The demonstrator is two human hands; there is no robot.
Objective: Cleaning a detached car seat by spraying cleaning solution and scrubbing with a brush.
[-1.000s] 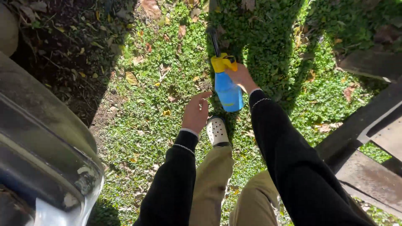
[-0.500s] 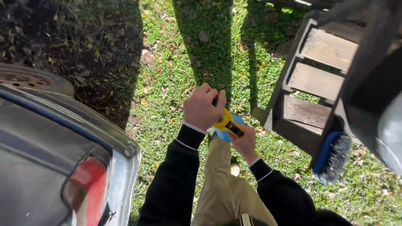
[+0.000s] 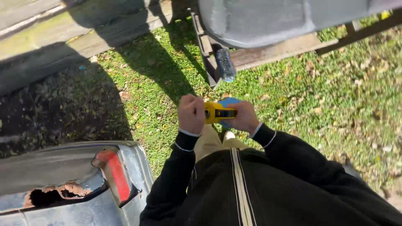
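Head view, hands (image 3: 191, 114) gripping glossy yellow nozzle (image 3: 218, 112)

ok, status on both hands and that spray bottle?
Left hand and right hand both gripping blue spray bottle at its yellow trigger head. Held above grass. Nothing blocking.

The spray head (image 3: 218, 112) is bright yellow with a black detail, on a blue bottle (image 3: 228, 101). The jacket (image 3: 268, 184) is black, with thin white stripes along the zip and a white line ringing each cuff. The trousers (image 3: 208, 142) are tan. The car (image 3: 63, 184) is silver-grey, its tail light (image 3: 114, 175) red, with a rusty brown hole. The grass (image 3: 335, 92) is green, flecked with brown leaves.
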